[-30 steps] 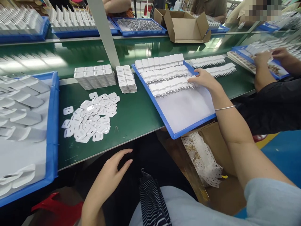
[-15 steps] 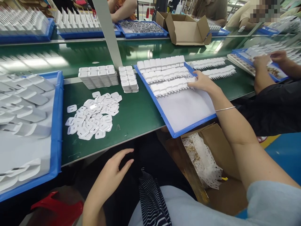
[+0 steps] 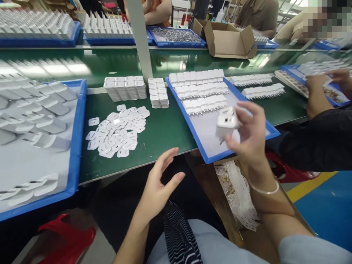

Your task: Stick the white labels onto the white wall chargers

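Note:
Between thumb and fingers, my right hand [image 3: 250, 134] grips a white plastic housing [image 3: 227, 120], held above the near part of a blue-rimmed tray [image 3: 202, 148]. Three rows of white housings [image 3: 203, 103] stand in that tray. My left hand [image 3: 162, 179] hangs in front of the bench edge, thumb and fingers apart, holding nothing. Left of the tray, a loose pile of small white plates [image 3: 117, 132] lies on the green bench [image 3: 156, 135], with neat stacks of plates [image 3: 125, 88] behind it.
A large blue tray [image 3: 79, 135] with white housings fills the left side. Another person's hands [image 3: 319, 82] work at the far right. Two more housing rows [image 3: 264, 91] lie behind the right tray. An open carton [image 3: 229, 44] stands at the back; a metal post [image 3: 141, 44] rises mid-bench.
My right hand has lifted one housing from the front row and brought it nearer. My left hand has risen and moved right, its fingers still apart. The view has shifted slightly.

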### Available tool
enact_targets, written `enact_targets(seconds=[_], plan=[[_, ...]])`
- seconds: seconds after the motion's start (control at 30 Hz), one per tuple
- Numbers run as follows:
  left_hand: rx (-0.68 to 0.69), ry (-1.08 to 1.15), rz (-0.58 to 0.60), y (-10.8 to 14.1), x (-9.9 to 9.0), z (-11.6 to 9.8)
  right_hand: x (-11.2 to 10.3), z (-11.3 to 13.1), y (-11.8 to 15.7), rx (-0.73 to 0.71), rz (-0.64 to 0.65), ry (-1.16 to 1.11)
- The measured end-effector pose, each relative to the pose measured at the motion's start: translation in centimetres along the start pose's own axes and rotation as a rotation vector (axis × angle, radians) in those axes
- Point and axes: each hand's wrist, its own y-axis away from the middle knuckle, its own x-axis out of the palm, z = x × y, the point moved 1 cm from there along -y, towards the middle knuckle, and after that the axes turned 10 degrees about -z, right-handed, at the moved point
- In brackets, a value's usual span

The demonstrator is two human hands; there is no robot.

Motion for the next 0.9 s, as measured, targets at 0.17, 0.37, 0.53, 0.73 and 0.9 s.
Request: enact_targets(seconds=[0.17, 0.37, 0.53, 0.73, 0.9], plan=[[0.070, 0.206, -0.017, 0.0, 2.7, -0.7, 6.9, 3.0, 7.9, -0.094, -0.032, -0.141], [0.003, 0.251, -0.166, 0.9, 1.7, -0.6, 10.7, 3.6, 10.9, 0.008, 0.042, -0.226], [-0.102, 0.388, -0.266, 1.0, 0.5, 0.3, 11.8, 3.5, 11.3, 0.229, 0.136, -0.415], [-0.337, 0.727, -0.332, 1.1, -0.5, 1.7, 14.0, 2.4, 11.4, 0.490, 0.065, -0.555], [-0.294, 0.762, -0.423, 1.7, -0.8, 1.5, 15.3, 3.8, 12.0, 0.416, 0.134, -0.643]])
